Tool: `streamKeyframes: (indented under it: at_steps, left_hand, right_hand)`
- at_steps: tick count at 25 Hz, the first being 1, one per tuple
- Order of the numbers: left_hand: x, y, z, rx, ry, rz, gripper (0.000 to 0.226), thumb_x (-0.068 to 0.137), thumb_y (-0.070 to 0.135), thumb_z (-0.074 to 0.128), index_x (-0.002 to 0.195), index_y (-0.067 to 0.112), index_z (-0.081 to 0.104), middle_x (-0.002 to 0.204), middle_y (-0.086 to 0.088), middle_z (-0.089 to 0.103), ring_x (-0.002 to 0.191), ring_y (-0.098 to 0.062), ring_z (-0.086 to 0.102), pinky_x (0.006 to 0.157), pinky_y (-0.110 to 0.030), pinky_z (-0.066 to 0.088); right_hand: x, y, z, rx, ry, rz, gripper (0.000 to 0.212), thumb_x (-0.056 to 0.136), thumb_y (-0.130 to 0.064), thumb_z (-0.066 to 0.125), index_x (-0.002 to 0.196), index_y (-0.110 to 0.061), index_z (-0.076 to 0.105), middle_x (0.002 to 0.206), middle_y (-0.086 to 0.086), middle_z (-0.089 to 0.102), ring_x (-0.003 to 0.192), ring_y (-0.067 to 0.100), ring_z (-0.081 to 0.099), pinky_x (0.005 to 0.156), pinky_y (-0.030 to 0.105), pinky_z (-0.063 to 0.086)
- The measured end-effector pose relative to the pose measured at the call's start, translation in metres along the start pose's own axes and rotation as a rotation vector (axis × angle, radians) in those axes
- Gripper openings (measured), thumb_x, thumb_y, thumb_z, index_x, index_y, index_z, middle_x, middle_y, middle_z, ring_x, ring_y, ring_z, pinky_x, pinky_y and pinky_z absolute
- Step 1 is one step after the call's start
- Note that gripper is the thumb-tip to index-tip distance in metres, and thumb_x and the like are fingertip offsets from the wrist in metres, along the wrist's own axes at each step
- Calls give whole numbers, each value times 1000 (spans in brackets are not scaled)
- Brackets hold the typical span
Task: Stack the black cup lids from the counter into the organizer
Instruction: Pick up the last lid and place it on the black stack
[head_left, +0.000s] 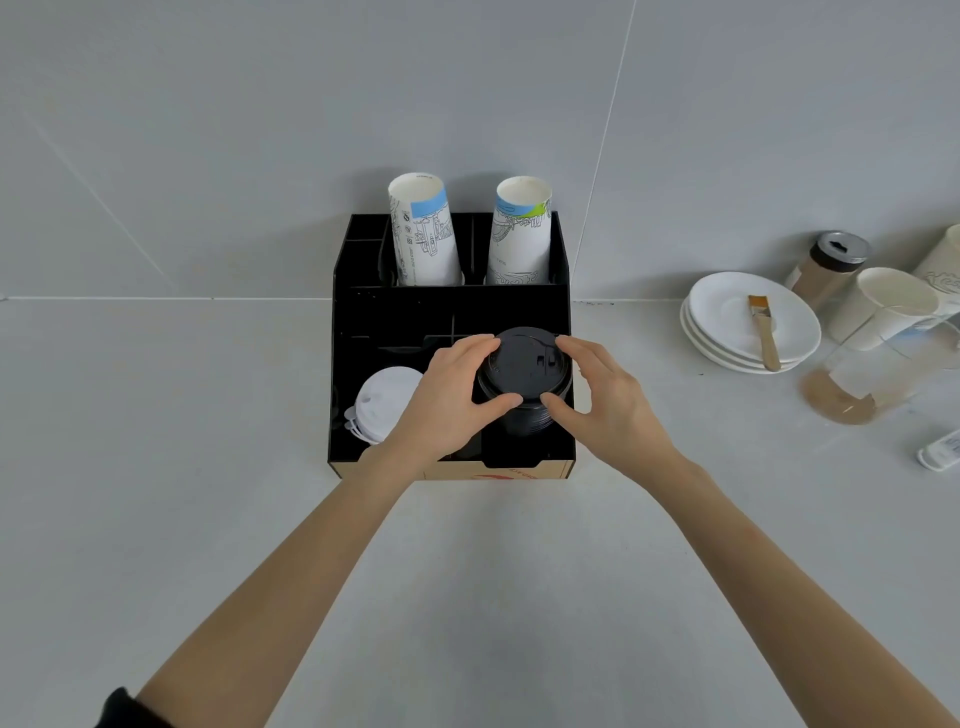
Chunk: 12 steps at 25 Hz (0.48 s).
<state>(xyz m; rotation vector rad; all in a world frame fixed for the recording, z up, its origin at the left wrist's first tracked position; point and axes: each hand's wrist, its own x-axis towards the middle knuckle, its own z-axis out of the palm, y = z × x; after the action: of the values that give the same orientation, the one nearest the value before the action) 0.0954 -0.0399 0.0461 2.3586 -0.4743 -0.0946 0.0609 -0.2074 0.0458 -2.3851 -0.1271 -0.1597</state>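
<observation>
A stack of black cup lids (522, 369) stands in the front right compartment of the black organizer (447, 312), against the wall at the counter's middle. My left hand (447, 400) grips the stack from its left side, thumb at the front and fingers at the back. From the right, my right hand (597, 400) holds the same stack in the same way. A stack of white lids (382, 402) fills the front left compartment, partly hidden by my left hand.
Two stacks of printed paper cups (423, 231) stand upside down in the organizer's rear slots. To the right lie stacked white saucers (727, 312) with a small brush (763, 332), a lidded jar (831, 265), paper cups (888, 306) and a glass pitcher (872, 379).
</observation>
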Motion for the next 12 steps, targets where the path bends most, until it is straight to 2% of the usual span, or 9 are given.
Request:
streamKeyframes:
  at_steps: [4, 9, 12]
  left_hand:
    - [7, -5, 8, -7, 3, -19, 62, 81, 28, 63, 134, 14, 33, 144, -2, 35, 131, -21, 28, 100, -20, 19]
    - [9, -9, 15, -4, -12, -45, 62, 81, 27, 62, 134, 13, 32, 144, -4, 35, 131, -23, 28, 105, -27, 24]
    - [10, -10, 15, 3, -15, -55, 62, 81, 27, 62, 134, 14, 33, 144, -4, 36, 131, -24, 29, 106, -32, 26]
  right_hand:
    - [7, 8, 4, -12, -39, 13, 55, 84, -16, 58, 133, -10, 34, 140, 7, 40, 127, 20, 40, 96, 11, 21]
    - [10, 11, 9, -5, -69, 37, 55, 85, -16, 57, 133, -9, 32, 141, 9, 39, 128, 23, 38, 104, 24, 28]
    - [9, 12, 11, -23, -78, 26, 55, 85, -17, 56, 133, -7, 32, 142, 10, 38, 130, 24, 36, 107, 27, 27]
